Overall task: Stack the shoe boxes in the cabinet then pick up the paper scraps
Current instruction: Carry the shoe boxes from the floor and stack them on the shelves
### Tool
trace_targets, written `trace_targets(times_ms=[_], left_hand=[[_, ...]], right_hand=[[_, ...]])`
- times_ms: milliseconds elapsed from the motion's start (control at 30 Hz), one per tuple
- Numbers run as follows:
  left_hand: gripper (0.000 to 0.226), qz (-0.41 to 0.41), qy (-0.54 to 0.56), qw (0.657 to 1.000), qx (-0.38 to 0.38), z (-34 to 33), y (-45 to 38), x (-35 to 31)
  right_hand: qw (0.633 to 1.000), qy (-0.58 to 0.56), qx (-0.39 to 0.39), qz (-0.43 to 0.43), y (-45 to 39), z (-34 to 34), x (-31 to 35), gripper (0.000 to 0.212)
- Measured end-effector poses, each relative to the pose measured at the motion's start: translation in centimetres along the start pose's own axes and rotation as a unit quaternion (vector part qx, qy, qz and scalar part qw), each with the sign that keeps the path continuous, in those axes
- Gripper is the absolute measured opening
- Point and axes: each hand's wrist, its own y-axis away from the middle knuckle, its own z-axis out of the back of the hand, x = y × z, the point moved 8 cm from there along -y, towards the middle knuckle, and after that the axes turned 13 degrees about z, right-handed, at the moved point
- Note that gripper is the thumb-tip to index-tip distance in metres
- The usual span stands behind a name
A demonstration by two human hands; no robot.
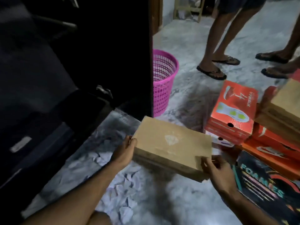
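Note:
A plain brown shoe box (pixel 172 143) with a faint white emblem on its lid hangs above the floor at the centre. My left hand (pixel 125 150) grips its left end, thumb on the lid. My right hand (pixel 215 168) holds its near right corner. The dark cabinet (pixel 73 62) fills the left side, its inside too dark to read. On the right lies a pile of shoe boxes: a red one (pixel 232 116), an orange one (pixel 272 148), a black one (pixel 263 181) and brown ones (pixel 282 111). Crumpled white paper scraps (pixel 123 189) lie on the floor under my left arm.
A pink mesh waste basket (pixel 162 82) stands on the marbled floor beside the cabinet's right edge. Two people in sandals stand at the back right, feet (pixel 212 70) close behind the box pile. A wooden frame (pixel 188 10) stands far back.

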Motion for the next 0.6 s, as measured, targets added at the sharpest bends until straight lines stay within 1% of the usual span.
trace_targets(times_ms=[33, 100, 133, 200, 233, 300, 400, 467, 533, 600], left_hand=[[0.032, 0.009, 0.016, 0.999, -0.029, 2.4, -0.2, 1.0], [0.043, 0.037, 0.051, 0.993, -0.097, 7.1, -0.5, 3.0], [0.046, 0.057, 0.079, 0.986, -0.132, 9.3, -0.5, 4.2], [0.056, 0.094, 0.161, 0.962, -0.199, 13.3, -0.2, 6.9], [0.061, 0.102, 0.214, 0.943, -0.234, 15.1, 0.0, 8.4], [0.061, 0.106, 0.298, 0.902, -0.294, 18.4, 0.5, 10.7], [0.06, 0.131, 0.355, 0.842, -0.385, 22.7, 1.2, 13.8], [0.061, 0.119, 0.398, 0.797, -0.44, 25.2, 1.8, 15.4], [0.056, 0.107, 0.451, 0.743, -0.483, 27.3, 2.4, 17.0], [0.052, 0.106, 0.499, 0.692, -0.511, 29.0, 2.8, 18.6]], right_hand=[[0.999, -0.005, 0.025, 0.022, -0.4, -1.9, 1.6, 0.033], [0.994, -0.025, 0.079, 0.074, -0.9, -5.7, 5.4, 0.022], [0.988, -0.036, 0.108, 0.101, -1.0, -7.6, 7.2, 0.021], [0.971, -0.058, 0.175, 0.153, -0.7, -11.4, 11.3, 0.031], [0.96, -0.071, 0.206, 0.177, -0.5, -13.2, 13.6, 0.036], [0.938, -0.099, 0.26, 0.209, 0.0, -16.8, 18.3, 0.035], [0.909, -0.125, 0.315, 0.245, 0.3, -21.9, 25.2, 0.035], [0.889, -0.158, 0.344, 0.258, 0.4, -25.7, 28.4, 0.038], [0.878, -0.196, 0.366, 0.239, -0.1, -30.8, 30.9, 0.041], [0.874, -0.179, 0.368, 0.263, -1.0, -36.4, 33.3, 0.04]])
